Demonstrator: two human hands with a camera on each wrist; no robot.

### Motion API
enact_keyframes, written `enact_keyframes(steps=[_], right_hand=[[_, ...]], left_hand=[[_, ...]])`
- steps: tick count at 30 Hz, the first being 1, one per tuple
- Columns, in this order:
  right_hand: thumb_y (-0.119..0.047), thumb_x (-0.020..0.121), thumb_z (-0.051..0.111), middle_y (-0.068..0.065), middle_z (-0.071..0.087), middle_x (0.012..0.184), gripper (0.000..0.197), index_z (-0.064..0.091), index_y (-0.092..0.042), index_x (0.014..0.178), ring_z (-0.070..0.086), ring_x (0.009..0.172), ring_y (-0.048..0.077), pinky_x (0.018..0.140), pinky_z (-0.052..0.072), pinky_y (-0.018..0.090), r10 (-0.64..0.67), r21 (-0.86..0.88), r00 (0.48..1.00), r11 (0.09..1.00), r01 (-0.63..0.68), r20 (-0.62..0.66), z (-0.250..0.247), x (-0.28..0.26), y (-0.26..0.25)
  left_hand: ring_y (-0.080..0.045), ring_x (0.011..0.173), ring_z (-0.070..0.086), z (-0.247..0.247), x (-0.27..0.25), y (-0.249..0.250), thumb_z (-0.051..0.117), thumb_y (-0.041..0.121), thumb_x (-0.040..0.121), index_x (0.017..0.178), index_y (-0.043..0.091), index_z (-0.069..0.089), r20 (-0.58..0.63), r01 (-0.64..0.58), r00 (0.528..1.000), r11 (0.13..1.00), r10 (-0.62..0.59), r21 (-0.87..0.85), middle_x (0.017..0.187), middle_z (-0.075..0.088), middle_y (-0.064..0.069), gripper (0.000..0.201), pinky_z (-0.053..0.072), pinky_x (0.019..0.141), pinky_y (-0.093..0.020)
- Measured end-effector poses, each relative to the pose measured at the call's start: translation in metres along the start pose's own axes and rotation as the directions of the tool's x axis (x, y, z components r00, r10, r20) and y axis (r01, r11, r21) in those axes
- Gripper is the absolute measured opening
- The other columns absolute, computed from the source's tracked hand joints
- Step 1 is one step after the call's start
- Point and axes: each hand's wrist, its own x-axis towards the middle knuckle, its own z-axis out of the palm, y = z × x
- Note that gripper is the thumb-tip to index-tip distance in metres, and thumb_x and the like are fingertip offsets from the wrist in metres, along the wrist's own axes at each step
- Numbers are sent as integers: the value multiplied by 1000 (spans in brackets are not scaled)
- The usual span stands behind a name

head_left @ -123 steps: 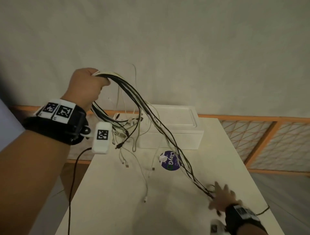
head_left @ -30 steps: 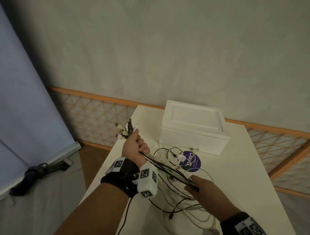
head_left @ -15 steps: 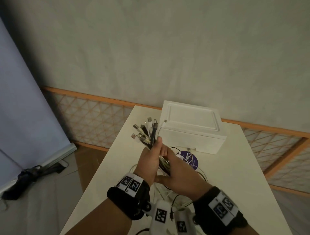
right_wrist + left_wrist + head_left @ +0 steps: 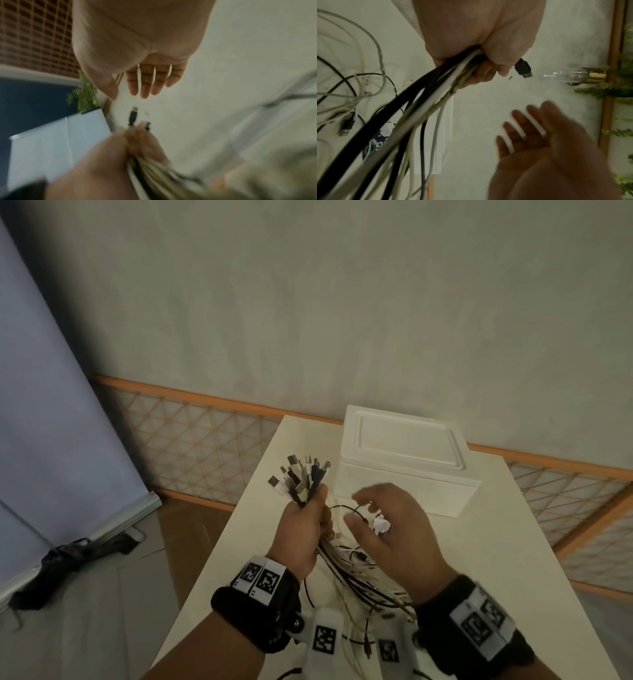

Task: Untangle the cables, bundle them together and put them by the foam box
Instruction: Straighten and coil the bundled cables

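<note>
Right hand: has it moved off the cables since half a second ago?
Yes. The right hand has let go and pulled right, toward the foam box, fingers spread and empty. The left hand alone grips the cables.

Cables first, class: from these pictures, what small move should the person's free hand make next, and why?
Probably the right hand should close around the cables just below the left hand and slide down to gather them. The left hand grips only the plug ends; the right hand is open and holds nothing, and the rest trails in loose loops on the table, short of the foam box.
</note>
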Motion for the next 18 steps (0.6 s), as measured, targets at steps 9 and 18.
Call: enact_keyframes(steps=[9,18], right_hand=[[-22,93,52,3,58,121,45,47,-26,137,54,111,22,95,41,31,150,-367,779,924,109,609,36,53,-18],[-36,89,60,2,67,92,27,71,-12,94,61,89,19,79,44,30,221,-150,849,974,-168,480,29,71,8]], left_hand=[[-11,48,46,-5,-3,-26,42,0,93,63,15,49,60,-48,998,827,17,560,54,50,-1,35,38,48,-25],[-18,46,38,0,2,-28,65,37,82,62,12,47,125,-49,992,940,7,337,52,41,-8,37,33,51,-29]])
